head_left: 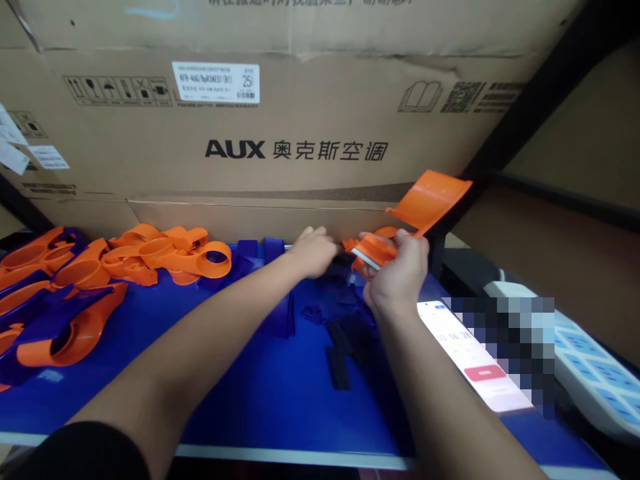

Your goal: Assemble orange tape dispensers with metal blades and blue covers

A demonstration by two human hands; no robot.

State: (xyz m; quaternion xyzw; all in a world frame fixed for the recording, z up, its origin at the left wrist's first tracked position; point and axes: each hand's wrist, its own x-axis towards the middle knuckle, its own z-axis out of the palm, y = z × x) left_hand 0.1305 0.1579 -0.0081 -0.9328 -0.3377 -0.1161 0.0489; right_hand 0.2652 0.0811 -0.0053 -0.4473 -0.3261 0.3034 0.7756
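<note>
Dispenser (379, 247) slants lengthwise — toothed edge (367, 259) facing lower left.

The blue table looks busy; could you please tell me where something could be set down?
Bare: the front middle, between the forearms, in front of the black strips; and between the orange pieces and left forearm. Crowded: the left, under those pieces; around the left hand and right hand; and the right, with the phone.

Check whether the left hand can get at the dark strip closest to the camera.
Probably yes: the dark strip looks uncovered on the blue table, and nothing visible blocks the left hand from drawing back to it. Whether that hand already holds something is hidden.
</note>
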